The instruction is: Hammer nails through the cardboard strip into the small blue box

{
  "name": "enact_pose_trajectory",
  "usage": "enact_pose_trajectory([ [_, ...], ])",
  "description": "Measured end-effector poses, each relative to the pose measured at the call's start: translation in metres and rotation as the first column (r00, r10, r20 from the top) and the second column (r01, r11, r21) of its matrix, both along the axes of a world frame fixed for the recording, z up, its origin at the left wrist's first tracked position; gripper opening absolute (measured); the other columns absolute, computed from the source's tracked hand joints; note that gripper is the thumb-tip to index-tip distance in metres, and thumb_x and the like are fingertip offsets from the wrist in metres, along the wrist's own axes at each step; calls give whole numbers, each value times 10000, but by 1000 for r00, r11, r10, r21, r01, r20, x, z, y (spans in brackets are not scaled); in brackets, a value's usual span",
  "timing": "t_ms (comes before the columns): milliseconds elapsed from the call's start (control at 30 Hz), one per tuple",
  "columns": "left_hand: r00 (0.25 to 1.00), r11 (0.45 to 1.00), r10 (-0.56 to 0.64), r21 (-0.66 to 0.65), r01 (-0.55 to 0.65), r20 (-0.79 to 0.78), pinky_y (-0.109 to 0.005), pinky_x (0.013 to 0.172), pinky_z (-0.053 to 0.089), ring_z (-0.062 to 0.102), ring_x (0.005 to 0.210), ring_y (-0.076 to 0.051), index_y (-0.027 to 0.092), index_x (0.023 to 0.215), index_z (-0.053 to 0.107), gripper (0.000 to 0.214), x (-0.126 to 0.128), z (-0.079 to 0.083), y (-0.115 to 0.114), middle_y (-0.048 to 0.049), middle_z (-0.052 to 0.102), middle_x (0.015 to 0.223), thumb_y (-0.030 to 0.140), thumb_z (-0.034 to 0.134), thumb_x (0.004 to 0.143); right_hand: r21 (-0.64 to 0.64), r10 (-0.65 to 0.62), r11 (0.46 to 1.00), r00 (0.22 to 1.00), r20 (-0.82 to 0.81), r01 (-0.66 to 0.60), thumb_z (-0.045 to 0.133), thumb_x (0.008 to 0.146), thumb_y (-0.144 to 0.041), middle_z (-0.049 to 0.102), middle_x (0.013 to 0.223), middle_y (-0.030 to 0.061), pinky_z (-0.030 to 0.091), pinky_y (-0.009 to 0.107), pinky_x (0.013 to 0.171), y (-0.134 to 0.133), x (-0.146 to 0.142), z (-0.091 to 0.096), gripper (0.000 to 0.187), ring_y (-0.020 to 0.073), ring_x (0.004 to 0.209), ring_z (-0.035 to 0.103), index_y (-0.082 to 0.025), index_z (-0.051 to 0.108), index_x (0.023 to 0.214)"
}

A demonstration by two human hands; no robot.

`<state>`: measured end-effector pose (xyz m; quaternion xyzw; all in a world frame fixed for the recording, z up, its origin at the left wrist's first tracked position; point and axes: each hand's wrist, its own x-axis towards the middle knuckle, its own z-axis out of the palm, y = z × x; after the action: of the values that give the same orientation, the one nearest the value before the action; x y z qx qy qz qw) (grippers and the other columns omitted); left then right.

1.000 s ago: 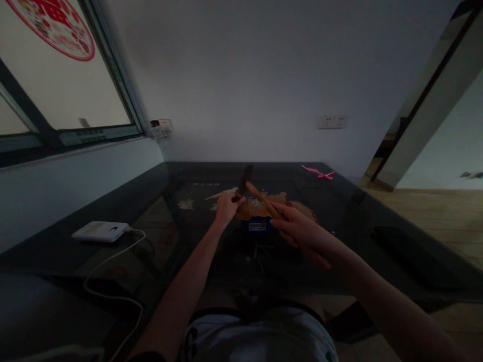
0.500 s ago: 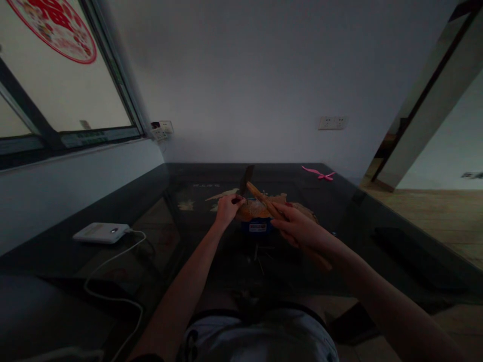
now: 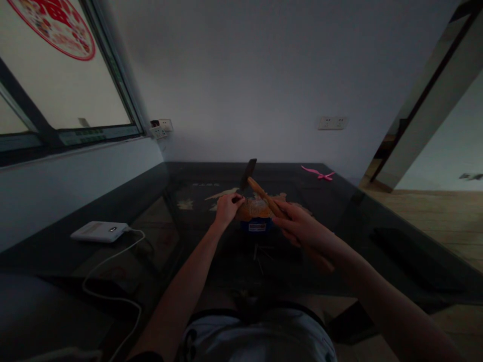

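My right hand (image 3: 302, 227) is wrapped round the wooden handle of a hammer (image 3: 260, 191). The dark hammer head is raised just above the fingertips of my left hand (image 3: 227, 208). Those fingers are pinched at the left edge of a brown, rough-edged piece (image 3: 253, 209) that looks like wood; what is between them is too small to make out. Under this piece stands a blue container (image 3: 256, 226) with a label. Several thin metal pins (image 3: 255, 252), perhaps nails, lie on the table in front of it.
The dark glossy table (image 3: 196, 176) meets the wall at the back. A white power bank (image 3: 100, 232) with a cable lies at the left, a pink ribbon (image 3: 320, 175) at the back right, a black flat object (image 3: 411, 256) at the right. Pale scraps (image 3: 185, 204) lie beyond my left hand.
The hammer head has risen a little, away from my left fingertips. My left hand has stayed at the brown piece's edge.
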<state>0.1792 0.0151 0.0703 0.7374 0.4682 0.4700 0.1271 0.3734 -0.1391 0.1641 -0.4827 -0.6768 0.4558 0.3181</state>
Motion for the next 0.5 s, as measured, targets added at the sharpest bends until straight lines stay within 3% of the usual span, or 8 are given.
enact_pose_trajectory([
  [500, 998, 1000, 26, 1, -26, -50, -259, 684, 476, 651, 730, -170, 169, 816, 701, 87, 0, 4, -7, -52, 716, 808, 207, 645, 761, -45, -1, 999, 1000, -26, 0, 473, 824, -232, 351, 409, -133, 293, 134, 258, 3, 1, -12, 517, 52, 282, 319, -140, 348, 1317],
])
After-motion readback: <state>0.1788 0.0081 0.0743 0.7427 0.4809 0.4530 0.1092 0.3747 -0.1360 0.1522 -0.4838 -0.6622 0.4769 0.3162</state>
